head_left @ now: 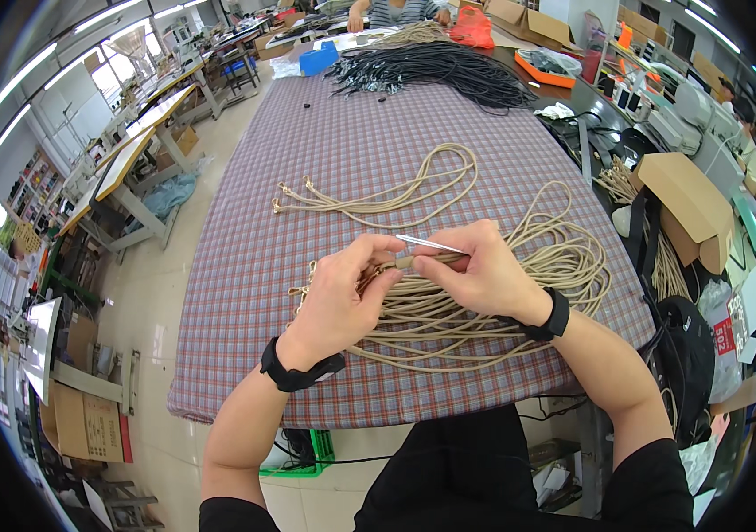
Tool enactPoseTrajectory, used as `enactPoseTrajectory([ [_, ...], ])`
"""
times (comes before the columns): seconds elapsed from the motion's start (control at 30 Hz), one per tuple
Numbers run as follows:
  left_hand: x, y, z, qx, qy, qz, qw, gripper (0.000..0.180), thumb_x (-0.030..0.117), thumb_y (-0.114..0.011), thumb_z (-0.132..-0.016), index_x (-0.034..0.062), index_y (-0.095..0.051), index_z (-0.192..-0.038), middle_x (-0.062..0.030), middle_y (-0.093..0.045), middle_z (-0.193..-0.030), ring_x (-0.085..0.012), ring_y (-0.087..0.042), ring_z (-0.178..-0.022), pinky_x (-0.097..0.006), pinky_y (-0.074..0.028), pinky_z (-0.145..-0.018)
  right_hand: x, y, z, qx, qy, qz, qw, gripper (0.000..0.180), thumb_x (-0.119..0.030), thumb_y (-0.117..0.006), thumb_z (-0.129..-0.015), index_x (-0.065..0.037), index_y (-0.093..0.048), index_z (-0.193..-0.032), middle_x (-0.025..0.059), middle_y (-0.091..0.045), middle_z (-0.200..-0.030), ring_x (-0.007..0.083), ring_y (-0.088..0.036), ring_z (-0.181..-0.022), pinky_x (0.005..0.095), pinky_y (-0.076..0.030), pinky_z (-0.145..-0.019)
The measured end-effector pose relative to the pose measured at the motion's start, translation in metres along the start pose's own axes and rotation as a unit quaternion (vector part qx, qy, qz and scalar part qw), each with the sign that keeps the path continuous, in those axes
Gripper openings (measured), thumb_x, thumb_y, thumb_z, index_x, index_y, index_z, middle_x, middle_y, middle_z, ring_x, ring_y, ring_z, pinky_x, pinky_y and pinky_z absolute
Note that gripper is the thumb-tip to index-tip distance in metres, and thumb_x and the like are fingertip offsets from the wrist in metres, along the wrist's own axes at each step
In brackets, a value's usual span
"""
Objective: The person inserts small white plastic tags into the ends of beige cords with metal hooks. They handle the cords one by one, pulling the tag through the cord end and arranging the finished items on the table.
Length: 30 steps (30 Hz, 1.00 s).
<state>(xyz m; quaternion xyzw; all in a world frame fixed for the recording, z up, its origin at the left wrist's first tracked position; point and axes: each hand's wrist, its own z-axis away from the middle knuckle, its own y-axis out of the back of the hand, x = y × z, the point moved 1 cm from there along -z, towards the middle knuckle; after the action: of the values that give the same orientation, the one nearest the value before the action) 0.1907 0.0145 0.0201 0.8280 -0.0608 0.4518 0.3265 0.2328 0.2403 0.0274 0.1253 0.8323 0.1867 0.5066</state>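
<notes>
My left hand [342, 288] pinches the end of a tan cord [404, 263] above the near part of the table. Closed around a slim silver pointed tool [431, 244], my right hand [484, 266] also has its thumb and fingertips on that same cord. The tool's tip points left, toward my left fingertips; its exact kind is hard to make out. Beneath both hands lies a large looped bundle of tan cords [573, 257], with brass-coloured metal ends [296, 291] showing left of it. Farther off, a few separate tan cords [418, 184] rest in a loop.
A plaid cloth [245, 186] covers the table. Black cords [440, 71] are heaped at its far end, near a blue box [318, 58] and an orange tray [546, 67]. An open cardboard box [684, 208] stands at right. Across the table is another person [400, 12].
</notes>
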Motion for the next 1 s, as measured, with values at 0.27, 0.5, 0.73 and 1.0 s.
enactPoseTrajectory([
  [0.27,-0.006,0.002,0.0,-0.009,0.0,-0.02,1.0,0.026,-0.011,-0.065,-0.102,-0.0041,-0.064,-0.127,-0.0096,-0.077,-0.108,-0.0121,-0.074,-0.1,-0.027,-0.059,-0.087,0.003,0.003,-0.002,-0.02,0.011,0.017,1.0,0.013,-0.013,-0.077,-0.098,0.0,-0.079,-0.096,0.0089,-0.064,-0.064,0.012,-0.051,-0.053,0.0317,-0.038,-0.052],
  [0.5,-0.01,0.003,-0.004,-0.016,0.1,0.125,0.987,0.017,-0.006,-0.059,-0.107,-0.0033,-0.064,-0.123,-0.0066,-0.074,-0.106,-0.0111,-0.071,-0.096,-0.024,-0.055,-0.078,0.006,0.006,-0.002,-0.034,0.013,-0.009,0.999,0.014,-0.014,-0.074,-0.1,-0.001,-0.078,-0.1,0.0083,-0.066,-0.068,0.0121,-0.053,-0.057,0.0325,-0.041,-0.056],
  [0.73,-0.011,0.004,-0.007,-0.038,0.146,0.19,0.97,0.016,-0.005,-0.056,-0.108,-0.0036,-0.064,-0.121,-0.0079,-0.073,-0.102,-0.0073,-0.058,-0.078,-0.024,-0.05,-0.07,0.004,0.008,-0.001,-0.051,0.029,-0.053,0.997,0.013,-0.013,-0.073,-0.102,-0.001,-0.078,-0.104,0.0042,-0.065,-0.07,0.0092,-0.05,-0.06,0.0303,-0.041,-0.057],
  [1.0,-0.014,0.004,-0.005,-0.049,0.116,0.178,0.976,0.016,-0.005,-0.055,-0.108,-0.0017,-0.065,-0.12,-0.007,-0.077,-0.102,-0.0044,-0.056,-0.074,-0.022,-0.047,-0.066,0.01,0.008,0.0,-0.074,0.043,-0.098,0.991,0.016,-0.017,-0.074,-0.104,-0.002,-0.079,-0.106,-0.0001,-0.06,-0.068,0.0057,-0.048,-0.062,0.0283,-0.04,-0.057],
])
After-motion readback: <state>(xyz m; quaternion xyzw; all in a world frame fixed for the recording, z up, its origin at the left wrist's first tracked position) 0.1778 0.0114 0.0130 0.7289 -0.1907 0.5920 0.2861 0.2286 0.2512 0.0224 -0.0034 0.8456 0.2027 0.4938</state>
